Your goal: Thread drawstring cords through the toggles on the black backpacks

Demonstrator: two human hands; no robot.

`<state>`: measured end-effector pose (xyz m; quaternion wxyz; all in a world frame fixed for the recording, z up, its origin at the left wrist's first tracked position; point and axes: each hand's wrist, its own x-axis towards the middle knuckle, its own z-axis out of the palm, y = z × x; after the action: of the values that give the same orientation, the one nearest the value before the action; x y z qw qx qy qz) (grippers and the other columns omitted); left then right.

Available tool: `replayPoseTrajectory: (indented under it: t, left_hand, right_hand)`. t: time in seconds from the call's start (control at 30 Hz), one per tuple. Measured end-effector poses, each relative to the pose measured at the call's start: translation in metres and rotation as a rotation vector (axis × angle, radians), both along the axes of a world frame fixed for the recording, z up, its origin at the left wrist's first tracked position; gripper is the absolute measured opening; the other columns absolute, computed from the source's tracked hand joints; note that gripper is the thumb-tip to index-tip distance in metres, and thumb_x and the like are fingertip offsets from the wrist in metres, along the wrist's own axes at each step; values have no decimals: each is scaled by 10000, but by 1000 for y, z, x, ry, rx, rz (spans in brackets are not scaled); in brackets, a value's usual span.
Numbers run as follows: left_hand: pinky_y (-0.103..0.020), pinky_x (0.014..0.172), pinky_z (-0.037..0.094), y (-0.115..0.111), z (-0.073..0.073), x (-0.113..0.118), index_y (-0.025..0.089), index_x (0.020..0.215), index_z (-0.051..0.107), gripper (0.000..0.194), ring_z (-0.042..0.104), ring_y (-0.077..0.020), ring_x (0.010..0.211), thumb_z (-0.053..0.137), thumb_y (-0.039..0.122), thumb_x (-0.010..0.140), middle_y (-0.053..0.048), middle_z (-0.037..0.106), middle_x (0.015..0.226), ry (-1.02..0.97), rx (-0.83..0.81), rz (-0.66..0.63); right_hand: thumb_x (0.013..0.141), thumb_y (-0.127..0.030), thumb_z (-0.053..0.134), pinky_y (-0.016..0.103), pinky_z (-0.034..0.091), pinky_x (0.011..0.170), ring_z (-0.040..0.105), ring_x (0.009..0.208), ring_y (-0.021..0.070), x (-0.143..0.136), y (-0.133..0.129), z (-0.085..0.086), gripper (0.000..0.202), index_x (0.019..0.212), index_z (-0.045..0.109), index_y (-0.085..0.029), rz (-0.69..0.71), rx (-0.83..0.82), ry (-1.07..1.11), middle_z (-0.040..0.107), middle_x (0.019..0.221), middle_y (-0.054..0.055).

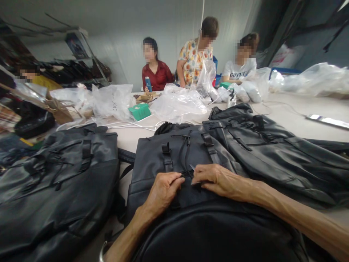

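Observation:
A black backpack lies in front of me, with drawcords and two buckled straps on its flap. My left hand is closed in a pinch over the middle of the bag, on a small black piece that looks like the backpack's cord. Facing it, a short gap away, my right hand is closed around what look like small thread snips. Only their thin metal tips show; the fingers cover the rest. The tips are close to the drawcord.
More black backpacks lie at left and right. Across the table are clear plastic bags, a green box, white cables and a phone-like device. Several people are beyond, one holding a blue bottle.

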<state>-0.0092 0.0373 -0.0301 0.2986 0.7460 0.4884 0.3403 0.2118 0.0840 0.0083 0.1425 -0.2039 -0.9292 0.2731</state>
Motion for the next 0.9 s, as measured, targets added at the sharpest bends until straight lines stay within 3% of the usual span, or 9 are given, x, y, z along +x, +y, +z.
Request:
replayPoseTrajectory:
  t: [0.17, 0.3, 0.4, 0.5, 0.67, 0.9]
  left_hand:
    - [-203, 537, 373, 0, 0, -2, 133, 693, 592, 327, 505, -97, 556, 473, 318, 934, 2, 543, 615, -42, -6, 3]
    - [-210, 607, 398, 0, -1, -3, 133, 788, 629, 258, 532, -104, 621, 478, 280, 938, -6, 572, 690, -47, 32, -52]
    - [-223, 677, 416, 0, -3, -3, 140, 900, 659, 216, 562, -124, 706, 487, 265, 936, -25, 610, 773, -25, 78, -79]
    - [-226, 653, 422, 0, -7, -3, 140, 916, 665, 242, 552, -120, 665, 470, 282, 944, -28, 601, 752, -11, 103, -92]
    - [-207, 604, 407, 0, -7, -2, 137, 839, 640, 246, 506, -89, 571, 460, 265, 948, -4, 552, 680, -28, 92, -101]
    - [-217, 638, 410, 2, -6, -2, 135, 930, 648, 185, 522, -108, 620, 501, 247, 925, -4, 560, 692, -41, 86, -109]
  right_hand:
    - [847, -25, 497, 232, 408, 719, 533, 759, 120, -8, 7, -12, 177, 857, 614, -157, 42, 59, -148, 530, 885, 23]
    - [872, -92, 511, 252, 408, 763, 530, 813, 130, -9, 11, -19, 83, 840, 547, -159, -36, -6, -52, 524, 966, 33]
    - [869, -94, 503, 246, 397, 774, 522, 838, 128, -9, 6, -13, 82, 874, 512, -175, -174, -87, 85, 546, 941, 14]
    - [820, -47, 504, 226, 384, 704, 509, 753, 108, -13, -1, 0, 140, 852, 501, -184, -290, -80, 156, 555, 873, -13]
    - [799, -40, 525, 221, 386, 698, 530, 783, 105, -22, -6, 8, 141, 809, 491, -176, -212, 28, 248, 571, 1031, 30]
    - [846, -77, 530, 224, 370, 664, 507, 712, 112, -27, -1, -3, 99, 805, 538, -167, -183, -22, 210, 553, 785, -5]
